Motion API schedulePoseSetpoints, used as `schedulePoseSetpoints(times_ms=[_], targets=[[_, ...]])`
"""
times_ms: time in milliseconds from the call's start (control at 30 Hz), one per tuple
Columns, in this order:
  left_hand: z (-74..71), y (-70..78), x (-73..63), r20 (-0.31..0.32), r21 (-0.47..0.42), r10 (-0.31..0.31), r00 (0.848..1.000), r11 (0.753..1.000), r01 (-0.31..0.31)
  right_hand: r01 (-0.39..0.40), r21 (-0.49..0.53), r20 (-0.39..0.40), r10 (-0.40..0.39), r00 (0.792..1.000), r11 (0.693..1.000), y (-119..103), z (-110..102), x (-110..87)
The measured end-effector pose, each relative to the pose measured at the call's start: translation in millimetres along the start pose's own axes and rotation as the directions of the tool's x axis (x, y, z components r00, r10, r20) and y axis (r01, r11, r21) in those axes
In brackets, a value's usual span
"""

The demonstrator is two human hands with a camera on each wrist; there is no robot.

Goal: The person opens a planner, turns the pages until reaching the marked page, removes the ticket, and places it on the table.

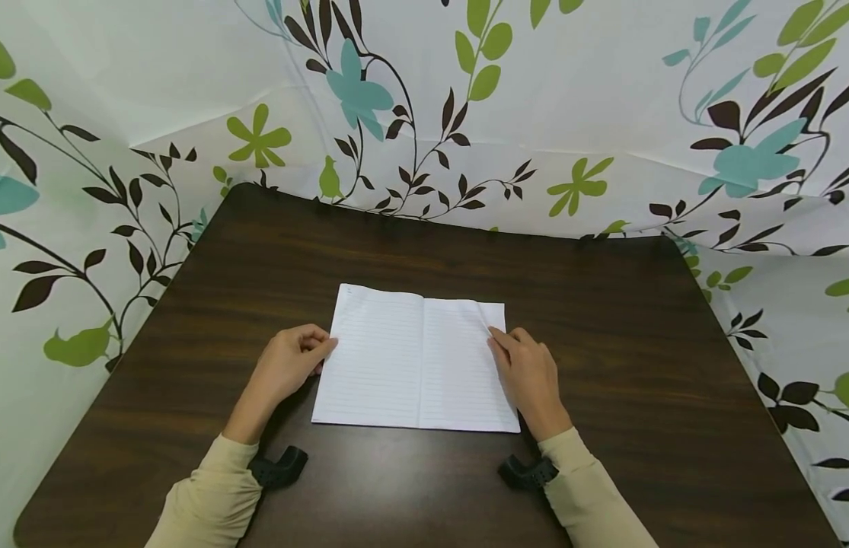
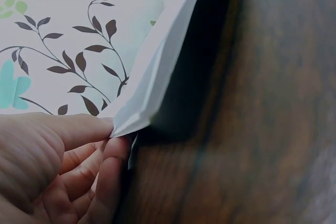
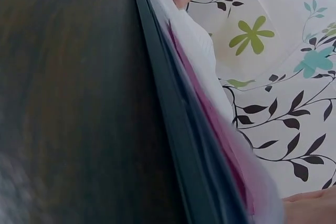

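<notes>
Notebook [image 1: 403, 358] lies spread on the table [image 1: 616, 320] between the hands. I've got left hand [image 1: 292, 361] pinching its left edge, right hand [image 1: 531, 373] pinching the right page [image 1: 458, 365] at its bent outer edge. I'd go gently: steady left, single sheet, no creasing.

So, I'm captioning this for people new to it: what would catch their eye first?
Probably the open notebook, its ruled white pages bright in the middle of the dark table. Next come the two hands: the left hand pinching its left edge, the right hand at its right edge. Behind the table, the white backdrop shows bold leaves and flowers.
</notes>
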State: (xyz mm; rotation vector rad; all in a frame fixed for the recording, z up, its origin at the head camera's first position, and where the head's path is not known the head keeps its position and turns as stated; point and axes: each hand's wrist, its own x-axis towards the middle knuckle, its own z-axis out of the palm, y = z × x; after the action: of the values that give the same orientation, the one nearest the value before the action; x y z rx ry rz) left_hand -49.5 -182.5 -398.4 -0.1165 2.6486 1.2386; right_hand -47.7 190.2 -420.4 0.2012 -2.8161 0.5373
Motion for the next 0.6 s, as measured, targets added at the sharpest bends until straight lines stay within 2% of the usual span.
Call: schedulePoseSetpoints(times_ms=[133, 200, 333, 467, 600], targets=[[-0.1, -1.0, -0.1, -0.001, -0.007, 0.007, 1.0, 1.0, -0.007, -0.079, 0.163, 0.008, 0.079, 0.997, 0.983, -2, -2, 3.3], [-0.2, -0.7, 0.5, 0.0, -0.007, 0.009, 1.0, 1.0, -0.009, -0.121, 0.251, 0.026, 0.119, 0.993, 0.96, -2, -4, 5.8], [0.0, 0.2, 0.4, 0.005, -0.009, 0.009, 1.0, 1.0, -0.009, -0.225, 0.384, 0.089, 0.206, 0.974, 0.895, -2, -6, 11.3], [-0.9, 0.7, -0.6, 0.005, -0.014, 0.007, 1.0, 1.0, -0.007, -0.318, 0.454, 0.141, 0.286, 0.948, 0.832, -2, -4, 17.7], [-1.6, 0.4, -1.0, 0.007, -0.018, 0.011, 1.0, 1.0, -0.011, -0.328, 0.478, 0.112, 0.314, 0.943, 0.814, 0, -1, 20.6]])
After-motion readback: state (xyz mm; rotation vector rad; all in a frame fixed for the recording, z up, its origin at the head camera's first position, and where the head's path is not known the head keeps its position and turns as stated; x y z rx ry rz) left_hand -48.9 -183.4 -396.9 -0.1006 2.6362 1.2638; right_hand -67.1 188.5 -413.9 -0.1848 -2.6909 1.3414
